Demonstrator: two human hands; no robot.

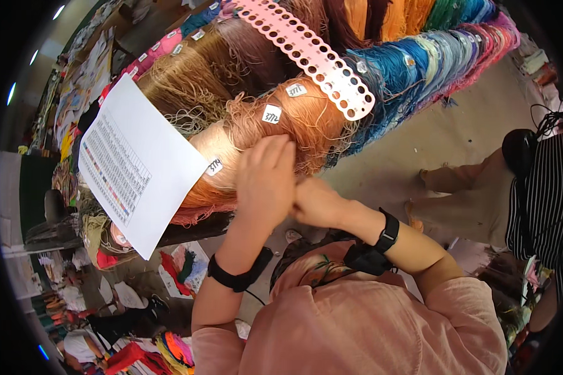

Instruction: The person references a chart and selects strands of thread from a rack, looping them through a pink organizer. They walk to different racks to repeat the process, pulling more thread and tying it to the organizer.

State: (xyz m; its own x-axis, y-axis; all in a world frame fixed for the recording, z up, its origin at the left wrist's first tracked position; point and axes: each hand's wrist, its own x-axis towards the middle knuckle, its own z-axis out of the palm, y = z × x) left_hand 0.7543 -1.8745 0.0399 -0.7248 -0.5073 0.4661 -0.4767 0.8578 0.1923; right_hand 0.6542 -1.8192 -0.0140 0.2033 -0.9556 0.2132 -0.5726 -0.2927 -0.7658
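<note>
Thick hanks of embroidery thread hang side by side over a long rack, brown thread (247,122) and orange-brown thread (319,119) nearest my hands. My left hand (268,178) lies on the brown and peach threads, its fingers stretched out and slightly blurred. Just right of it, my right hand (319,201) is closed at the lower edge of the orange-brown hank. Its fingertips are hidden behind my left hand, so what they pinch cannot be made out. Small white labels (272,114) are stuck on the hanks. A pink-and-white strip with punched holes (319,59) lies across the threads.
A printed paper sheet (131,169) lies on the hanks to the left. Blue thread hanks (388,81) continue to the far right. Another person in striped clothing (544,212) stands at the right. Coloured bundles (162,356) lie at the lower left.
</note>
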